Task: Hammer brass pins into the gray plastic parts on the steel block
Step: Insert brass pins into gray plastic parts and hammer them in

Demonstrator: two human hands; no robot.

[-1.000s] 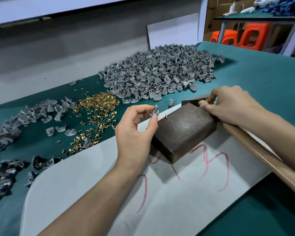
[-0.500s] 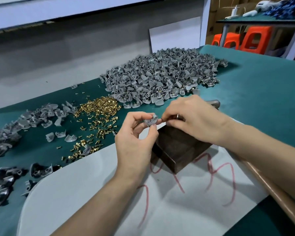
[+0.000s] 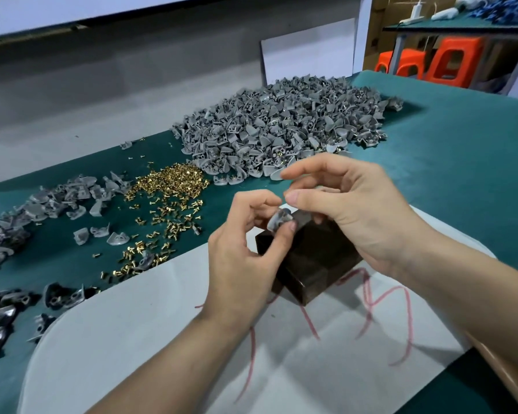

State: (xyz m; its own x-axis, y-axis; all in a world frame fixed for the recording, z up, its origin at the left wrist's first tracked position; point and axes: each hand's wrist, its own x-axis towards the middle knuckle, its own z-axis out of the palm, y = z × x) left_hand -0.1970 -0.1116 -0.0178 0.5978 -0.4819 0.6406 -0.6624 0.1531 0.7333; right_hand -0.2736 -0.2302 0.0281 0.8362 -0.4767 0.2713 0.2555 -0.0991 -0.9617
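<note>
Head view, left hand [image 3: 240, 264] pinches gray part [image 3: 278, 219] over left corner of steel block [image 3: 314, 264], right hand [image 3: 350, 210] above block, fingers loosely curled, grip unclear, brass pins [image 3: 168, 186] left of block, part pile [image 3: 281, 127] behind.

Gray parts [image 3: 281, 127], brass pins [image 3: 168, 186], teal table [image 3: 461, 150]

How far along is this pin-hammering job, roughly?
Done, seemingly: the large far pile of gray parts shows brass glints, so those likely have pins. In hand: the left hand pinches one gray part at the edge of the steel block, the right hand close by. Left: the smaller pile of parts, many loose brass pins; the hammer handle lies unheld.
</note>
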